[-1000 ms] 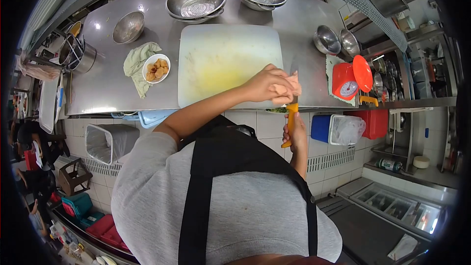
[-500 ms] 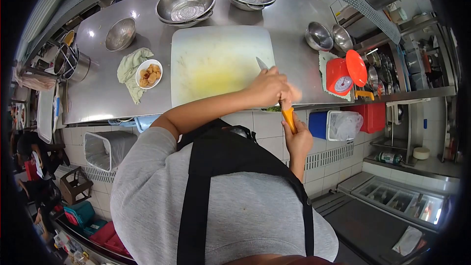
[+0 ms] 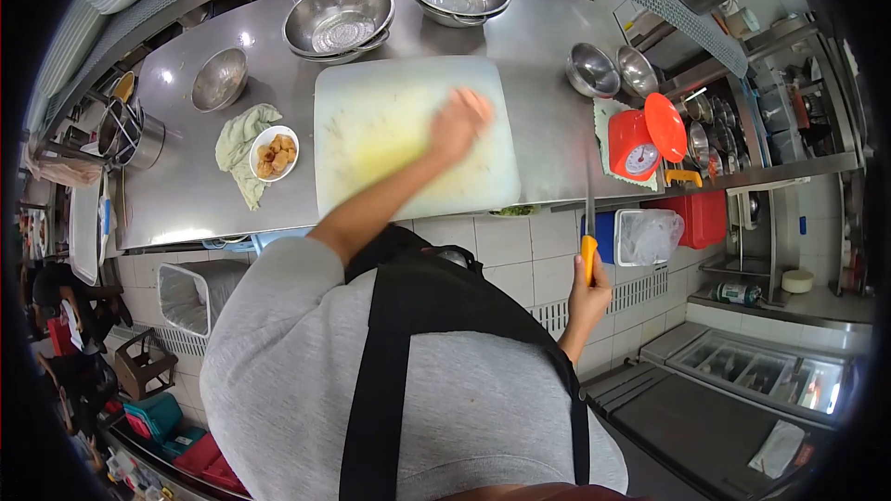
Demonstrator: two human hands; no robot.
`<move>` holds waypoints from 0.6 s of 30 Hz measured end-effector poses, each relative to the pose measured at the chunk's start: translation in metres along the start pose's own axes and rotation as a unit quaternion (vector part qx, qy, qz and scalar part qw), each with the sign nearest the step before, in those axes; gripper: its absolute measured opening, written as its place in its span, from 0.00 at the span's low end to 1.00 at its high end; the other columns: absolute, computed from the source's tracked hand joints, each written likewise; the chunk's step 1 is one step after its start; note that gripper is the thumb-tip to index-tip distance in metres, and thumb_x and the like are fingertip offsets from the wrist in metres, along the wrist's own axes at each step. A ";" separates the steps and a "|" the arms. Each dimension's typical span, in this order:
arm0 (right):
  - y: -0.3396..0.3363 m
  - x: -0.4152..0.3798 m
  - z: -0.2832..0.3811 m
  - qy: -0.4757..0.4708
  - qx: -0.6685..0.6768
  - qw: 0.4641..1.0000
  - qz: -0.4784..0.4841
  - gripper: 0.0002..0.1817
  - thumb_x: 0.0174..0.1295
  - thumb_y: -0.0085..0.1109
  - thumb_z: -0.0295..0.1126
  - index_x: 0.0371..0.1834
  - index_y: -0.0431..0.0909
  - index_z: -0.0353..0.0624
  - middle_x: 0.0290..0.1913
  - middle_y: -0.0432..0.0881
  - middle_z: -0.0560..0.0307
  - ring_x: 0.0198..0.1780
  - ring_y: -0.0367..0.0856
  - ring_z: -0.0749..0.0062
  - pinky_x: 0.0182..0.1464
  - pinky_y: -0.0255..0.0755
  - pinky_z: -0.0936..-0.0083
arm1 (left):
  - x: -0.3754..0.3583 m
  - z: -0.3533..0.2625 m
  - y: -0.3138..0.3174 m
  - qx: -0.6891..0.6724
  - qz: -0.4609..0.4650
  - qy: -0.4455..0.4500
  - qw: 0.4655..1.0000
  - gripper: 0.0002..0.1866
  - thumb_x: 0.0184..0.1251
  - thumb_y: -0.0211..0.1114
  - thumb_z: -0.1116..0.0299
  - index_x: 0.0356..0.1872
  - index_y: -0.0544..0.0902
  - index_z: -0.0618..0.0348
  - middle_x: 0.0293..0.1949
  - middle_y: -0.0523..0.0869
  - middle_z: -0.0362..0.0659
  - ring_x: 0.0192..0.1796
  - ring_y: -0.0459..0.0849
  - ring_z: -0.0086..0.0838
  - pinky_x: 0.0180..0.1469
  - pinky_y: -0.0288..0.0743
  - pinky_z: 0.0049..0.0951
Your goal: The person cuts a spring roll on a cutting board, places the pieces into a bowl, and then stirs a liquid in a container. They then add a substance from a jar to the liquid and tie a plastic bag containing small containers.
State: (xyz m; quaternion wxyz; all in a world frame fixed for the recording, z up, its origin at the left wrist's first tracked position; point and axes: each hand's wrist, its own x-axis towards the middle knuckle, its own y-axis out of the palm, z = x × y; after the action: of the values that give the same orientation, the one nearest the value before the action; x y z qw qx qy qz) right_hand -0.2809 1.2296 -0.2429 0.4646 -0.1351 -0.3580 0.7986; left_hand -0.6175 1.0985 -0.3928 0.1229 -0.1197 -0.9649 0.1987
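Observation:
My right hand [image 3: 588, 295] is wrapped round the orange handle of a knife [image 3: 588, 255], whose blade points away from me across the table's front edge. Over the right half of a white cutting board [image 3: 362, 111] is my left hand [image 3: 457, 125], blurred by motion and closed. Something pinkish-orange [image 3: 479, 104] shows at its fingers, too smeared to name. The board's surface has yellow and greenish stains. To its left, a white bowl [image 3: 254, 156] of brown pieces stands beside a crumpled pale green cloth [image 3: 239, 134].
Steel colanders [image 3: 339, 23] and bowls [image 3: 592, 71] stand along the back and right of the steel table [image 3: 548, 121]. A red scale [image 3: 634, 147] sits at the right. Below are a lined bin [image 3: 190, 297] and a red box [image 3: 703, 220].
My left hand has moved away from the knife, leftward and forward over the board. My right hand has shifted right and slightly nearer me, with the knife blade now clear of my left hand.

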 end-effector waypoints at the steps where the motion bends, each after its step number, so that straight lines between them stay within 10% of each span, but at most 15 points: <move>1: 0.004 0.005 -0.003 -0.027 0.042 0.999 -0.001 0.24 0.58 0.66 0.40 0.53 0.78 0.35 0.46 0.83 0.43 0.47 0.84 0.63 0.49 0.74 0.73 | -0.040 -0.029 -0.005 -0.050 0.041 0.241 0.968 0.07 0.54 0.59 0.69 0.32 0.80 0.58 0.31 0.83 0.43 0.39 0.81 0.37 0.41 0.73 0.34; 4: 0.012 0.022 0.023 -0.018 0.040 0.998 0.033 0.24 0.60 0.64 0.38 0.55 0.76 0.33 0.44 0.85 0.48 0.43 0.81 0.76 0.47 0.72 0.79 | -0.102 -0.065 -0.006 -0.038 0.334 0.363 0.869 0.05 0.44 0.63 0.74 0.25 0.83 0.51 0.34 0.86 0.39 0.42 0.80 0.33 0.47 0.69 0.34; 7: 0.042 0.047 0.028 -0.064 0.035 0.994 0.087 0.24 0.59 0.65 0.40 0.54 0.77 0.34 0.45 0.84 0.44 0.46 0.82 0.69 0.48 0.73 0.77 | -0.098 -0.125 -0.071 -0.098 0.413 0.255 0.869 0.06 0.42 0.65 0.71 0.25 0.83 0.47 0.33 0.86 0.35 0.41 0.80 0.31 0.49 0.67 0.37; 12: 0.108 0.063 0.083 -0.154 -0.014 0.973 0.174 0.23 0.57 0.63 0.43 0.54 0.79 0.44 0.45 0.83 0.42 0.47 0.84 0.56 0.49 0.75 0.68 | -0.036 -0.076 -0.127 0.099 0.243 0.237 0.935 0.13 0.46 0.69 0.67 0.37 0.86 0.44 0.42 0.84 0.36 0.50 0.77 0.35 0.53 0.66 0.42; 14: 0.145 0.065 0.096 -0.190 -0.056 0.966 0.169 0.24 0.58 0.62 0.44 0.56 0.78 0.46 0.44 0.83 0.43 0.45 0.83 0.55 0.48 0.75 0.65 | -0.026 -0.042 -0.134 0.210 0.145 0.082 0.963 0.28 0.45 0.72 0.60 0.54 0.80 0.44 0.58 0.76 0.45 0.62 0.69 0.46 0.60 0.62 0.46; 18: 0.209 0.066 0.100 -0.264 -0.156 0.943 0.130 0.27 0.57 0.60 0.46 0.61 0.73 0.51 0.38 0.82 0.49 0.42 0.82 0.55 0.43 0.75 0.60 | -0.044 -0.019 -0.171 0.182 0.050 0.061 0.980 0.50 0.40 0.75 0.49 0.70 0.63 0.46 0.68 0.63 0.52 0.70 0.55 0.55 0.67 0.54 0.52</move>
State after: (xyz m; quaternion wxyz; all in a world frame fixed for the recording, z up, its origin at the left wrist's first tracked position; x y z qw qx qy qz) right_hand -0.5053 1.1752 -0.3105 0.2190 -0.0356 -0.5670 0.7933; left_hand -0.6017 0.9405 -0.3137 0.1908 -0.1548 -0.8963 0.3692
